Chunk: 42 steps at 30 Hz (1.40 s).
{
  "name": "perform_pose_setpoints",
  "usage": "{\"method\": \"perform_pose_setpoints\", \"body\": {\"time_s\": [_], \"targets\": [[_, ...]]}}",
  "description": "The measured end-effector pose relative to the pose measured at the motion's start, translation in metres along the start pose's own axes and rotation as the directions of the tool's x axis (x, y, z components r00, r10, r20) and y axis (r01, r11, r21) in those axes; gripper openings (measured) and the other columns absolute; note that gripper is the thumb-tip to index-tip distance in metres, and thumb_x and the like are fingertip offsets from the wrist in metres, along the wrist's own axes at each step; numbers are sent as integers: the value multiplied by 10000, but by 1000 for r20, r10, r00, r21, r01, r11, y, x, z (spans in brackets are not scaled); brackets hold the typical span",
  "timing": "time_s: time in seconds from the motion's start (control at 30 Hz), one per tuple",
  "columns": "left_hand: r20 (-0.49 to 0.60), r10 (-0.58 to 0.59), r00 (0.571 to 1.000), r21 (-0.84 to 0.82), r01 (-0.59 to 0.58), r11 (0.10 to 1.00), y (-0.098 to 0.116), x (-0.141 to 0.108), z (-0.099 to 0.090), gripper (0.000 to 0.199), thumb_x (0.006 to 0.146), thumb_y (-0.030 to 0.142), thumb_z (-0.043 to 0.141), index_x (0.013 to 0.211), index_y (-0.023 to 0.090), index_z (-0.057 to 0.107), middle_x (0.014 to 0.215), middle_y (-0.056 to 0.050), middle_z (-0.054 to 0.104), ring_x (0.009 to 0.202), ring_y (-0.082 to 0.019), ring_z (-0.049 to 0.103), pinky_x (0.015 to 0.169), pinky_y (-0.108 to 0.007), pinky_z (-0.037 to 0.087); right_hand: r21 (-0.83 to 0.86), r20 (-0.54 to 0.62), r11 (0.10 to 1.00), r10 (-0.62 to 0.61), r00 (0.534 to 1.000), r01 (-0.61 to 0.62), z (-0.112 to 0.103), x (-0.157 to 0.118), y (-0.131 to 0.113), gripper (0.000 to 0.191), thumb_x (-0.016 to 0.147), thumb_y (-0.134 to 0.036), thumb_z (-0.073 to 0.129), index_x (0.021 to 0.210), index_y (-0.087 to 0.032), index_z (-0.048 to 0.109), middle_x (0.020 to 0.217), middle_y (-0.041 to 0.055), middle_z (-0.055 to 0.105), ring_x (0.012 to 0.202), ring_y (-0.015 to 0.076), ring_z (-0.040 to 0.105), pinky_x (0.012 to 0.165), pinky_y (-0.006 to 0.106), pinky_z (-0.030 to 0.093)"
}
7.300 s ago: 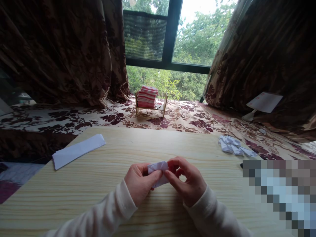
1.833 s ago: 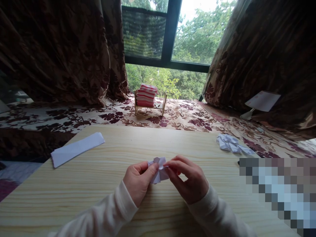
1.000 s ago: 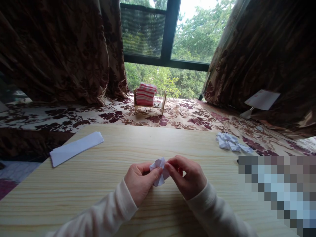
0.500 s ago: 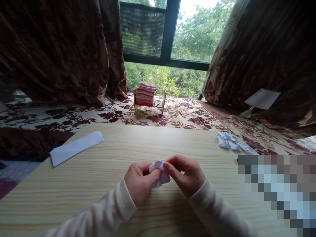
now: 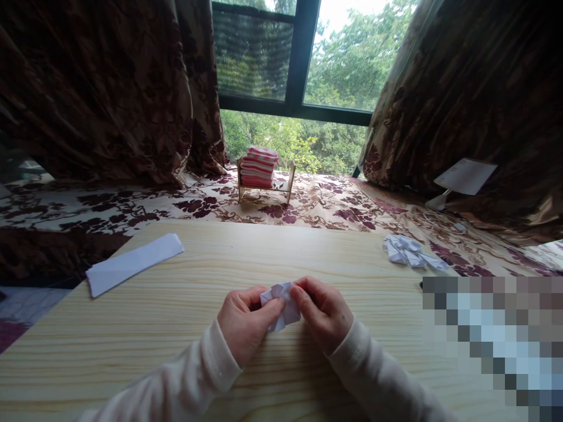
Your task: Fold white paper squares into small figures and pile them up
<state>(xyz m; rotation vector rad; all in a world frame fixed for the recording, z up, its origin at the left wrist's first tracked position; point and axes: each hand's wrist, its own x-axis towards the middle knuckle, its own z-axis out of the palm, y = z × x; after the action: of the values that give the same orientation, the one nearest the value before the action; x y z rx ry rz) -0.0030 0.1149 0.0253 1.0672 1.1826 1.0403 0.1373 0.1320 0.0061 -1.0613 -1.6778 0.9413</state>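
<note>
Between my two hands is a small folded white paper (image 5: 289, 312), held above the pale wooden table (image 5: 197, 351). My left hand (image 5: 247, 322) pinches its left part, with the thumb lying across the front. The thumb and forefinger of my right hand (image 5: 324, 310) close on its upper right edge. The fingers behind the paper are hidden. A stack of white paper strips (image 5: 135, 264) lies at the table's left side. Several folded white paper pieces (image 5: 409, 252) sit in a pile at the back right.
Beyond the table, a small wooden rack (image 5: 285, 186) with folded red-and-white striped cloths (image 5: 258, 168) stands on the flowered cloth (image 5: 321, 202). A white lamp (image 5: 466, 176) is at the right. A pixelated patch covers the lower right corner.
My right hand has shifted slightly left and its fingers sit closer together on the paper's edge. The paper and my left hand have moved a little to the left.
</note>
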Motion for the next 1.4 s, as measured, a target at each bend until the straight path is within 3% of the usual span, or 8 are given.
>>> {"method": "perform_pose_setpoints", "body": {"time_s": [0.17,0.33,0.63,0.8,0.93,1.07,1.2,1.4], "targets": [[44,-15,999,46,13,999,7,0,2,207,594,302,608,593,97,638,502,1,533,480,-87,408,469,-215,298,50,38,998,35,999,-37,-4,3,2,364,835,-405,439,572,-159,494,484,-35,404,463,79,373,436,202,315],[113,-25,993,237,-2,971,13,2,6,185,590,267,546,474,124,555,413,38,425,426,-72,351,428,-216,233,61,36,998,-2,999,0,-6,7,11,355,782,-461,490,633,-146,555,521,-18,466,486,90,393,443,211,312],[136,-170,976,394,105,913,41,22,18,62,472,128,537,439,122,590,335,29,489,337,-102,425,376,-241,356,74,-16,993,-88,996,89,-16,14,20,400,780,-477,470,601,-133,570,502,-11,458,485,95,392,445,218,305],[92,-99,991,470,44,881,46,47,42,97,506,115,543,413,131,567,295,46,453,281,-81,384,339,-233,347,119,-90,991,-49,995,59,-35,27,25,402,774,-490,454,611,-145,580,480,-19,457,452,93,391,430,217,319],[145,-16,989,476,-56,877,36,60,54,134,512,164,597,394,133,541,275,62,414,252,-57,322,291,-209,273,170,-125,984,-28,992,49,-48,33,34,324,680,-442,576,616,-130,637,514,3,546,491,104,451,483,228,368],[260,-35,965,404,-76,911,28,58,44,257,516,343,660,447,118,557,332,43,440,293,-54,351,308,-203,297,242,-129,970,6,992,25,-47,34,38,294,619,-416,635,596,-125,670,471,-6,547,456,92,442,461,222,366],[378,-156,913,321,29,947,25,49,23,436,510,533,666,546,108,576,417,24,470,356,-66,410,375,-224,388,362,-12,930,70,997,-61,-44,29,26,257,602,-382,671,600,-125,679,418,-44,479,406,59,370,411,199,316],[383,-171,908,206,96,974,13,37,16,454,527,553,684,583,119,560,427,26,467,349,-72,420,340,-208,374,330,57,928,165,985,-174,-41,22,13,228,666,-340,634,664,-116,681,373,-65,418,353,48,342,353,184,263]]}}
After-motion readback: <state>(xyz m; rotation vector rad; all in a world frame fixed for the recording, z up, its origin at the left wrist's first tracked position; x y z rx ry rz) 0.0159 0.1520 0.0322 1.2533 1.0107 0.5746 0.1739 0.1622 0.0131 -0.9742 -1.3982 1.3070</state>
